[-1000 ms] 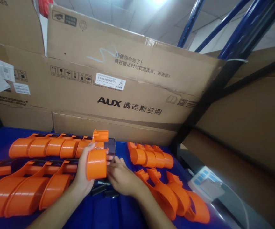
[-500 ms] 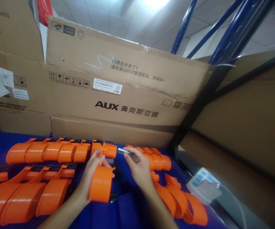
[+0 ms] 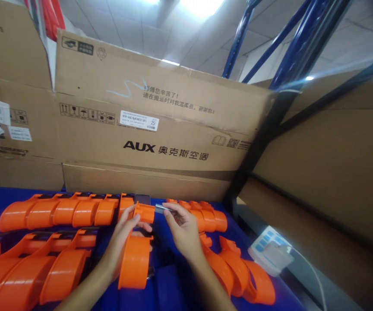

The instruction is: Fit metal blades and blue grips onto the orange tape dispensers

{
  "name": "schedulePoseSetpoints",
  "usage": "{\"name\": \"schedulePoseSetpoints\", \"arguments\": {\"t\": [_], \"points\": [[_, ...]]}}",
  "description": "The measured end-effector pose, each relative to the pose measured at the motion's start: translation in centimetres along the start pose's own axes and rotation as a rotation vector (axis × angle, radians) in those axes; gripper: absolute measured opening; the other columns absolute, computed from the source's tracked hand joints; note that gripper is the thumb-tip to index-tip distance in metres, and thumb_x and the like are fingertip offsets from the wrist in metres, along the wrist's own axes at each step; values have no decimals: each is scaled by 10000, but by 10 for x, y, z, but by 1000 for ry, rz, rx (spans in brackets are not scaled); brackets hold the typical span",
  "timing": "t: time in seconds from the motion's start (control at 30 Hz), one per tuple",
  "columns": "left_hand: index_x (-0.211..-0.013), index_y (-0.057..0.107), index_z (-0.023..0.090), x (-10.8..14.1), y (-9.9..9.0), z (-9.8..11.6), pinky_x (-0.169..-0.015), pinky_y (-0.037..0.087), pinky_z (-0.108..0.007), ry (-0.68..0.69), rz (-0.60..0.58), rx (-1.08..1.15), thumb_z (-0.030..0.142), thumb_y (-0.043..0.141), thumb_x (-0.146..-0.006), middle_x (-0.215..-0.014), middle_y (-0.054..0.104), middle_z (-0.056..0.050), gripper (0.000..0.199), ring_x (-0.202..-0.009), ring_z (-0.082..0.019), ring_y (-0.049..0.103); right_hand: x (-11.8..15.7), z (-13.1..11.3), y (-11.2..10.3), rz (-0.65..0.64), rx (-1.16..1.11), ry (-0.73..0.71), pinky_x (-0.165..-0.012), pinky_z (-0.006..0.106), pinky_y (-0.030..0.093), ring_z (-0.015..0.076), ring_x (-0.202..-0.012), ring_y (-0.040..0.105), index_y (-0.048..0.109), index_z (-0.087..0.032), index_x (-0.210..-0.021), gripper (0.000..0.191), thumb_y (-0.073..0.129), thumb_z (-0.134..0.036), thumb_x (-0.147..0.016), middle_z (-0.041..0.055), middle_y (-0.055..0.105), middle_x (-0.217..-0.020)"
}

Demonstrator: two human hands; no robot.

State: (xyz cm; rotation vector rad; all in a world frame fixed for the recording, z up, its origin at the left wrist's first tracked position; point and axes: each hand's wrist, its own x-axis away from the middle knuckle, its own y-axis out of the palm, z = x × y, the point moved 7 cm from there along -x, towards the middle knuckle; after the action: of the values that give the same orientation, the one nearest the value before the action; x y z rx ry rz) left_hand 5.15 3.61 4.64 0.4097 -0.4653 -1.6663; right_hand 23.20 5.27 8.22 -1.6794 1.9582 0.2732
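Observation:
My left hand (image 3: 120,242) is closed around an orange plastic part (image 3: 134,263), which has a wide curved band below and a small ribbed end above. In my right hand (image 3: 184,231) a short silvery metal rod (image 3: 161,208) is pinched between thumb and fingers. The rod's free tip points left, at the right edge of the part's upper end; whether it touches I cannot tell. Some of my left fingers are hidden behind the part.
Rows of similar orange parts (image 3: 63,211) lie on the blue surface (image 3: 169,283) to the left. More orange parts (image 3: 259,283) lie to the right. A white power strip (image 3: 270,250) with a plugged-in cable sits at the right edge. Cardboard boxes (image 3: 173,129) stand behind.
The view has shifted slightly, so the scene sits a little lower and further left. The rod now points more squarely at the orange part's upper end. Both hands keep their grip.

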Motion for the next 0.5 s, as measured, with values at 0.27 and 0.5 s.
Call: {"name": "schedulePoseSetpoints", "arguments": {"t": [0.27, 0.5], "points": [[-1292, 456, 239, 1, 2, -2, -456, 576, -336, -25, 15, -36, 548, 740, -826, -772, 757, -43, 628, -512, -236, 696, 2, -8, 2, -34, 54, -63, -896, 399, 566, 257, -964, 729, 764, -221, -1102, 243, 656, -378, -951, 82, 788, -1048], [-1325, 497, 213, 1, -2, 3, -503, 557, -293, 35, 58, -87, 562, 759, -801, -809, 782, -72, 682, -556, -230, 724, 1, 3, 6, 0, -86, 14, -784, 357, 579, 225, -835, 716, 726, -214, -1196, 347, 700, -412, -912, 65, 774, -924]]}}
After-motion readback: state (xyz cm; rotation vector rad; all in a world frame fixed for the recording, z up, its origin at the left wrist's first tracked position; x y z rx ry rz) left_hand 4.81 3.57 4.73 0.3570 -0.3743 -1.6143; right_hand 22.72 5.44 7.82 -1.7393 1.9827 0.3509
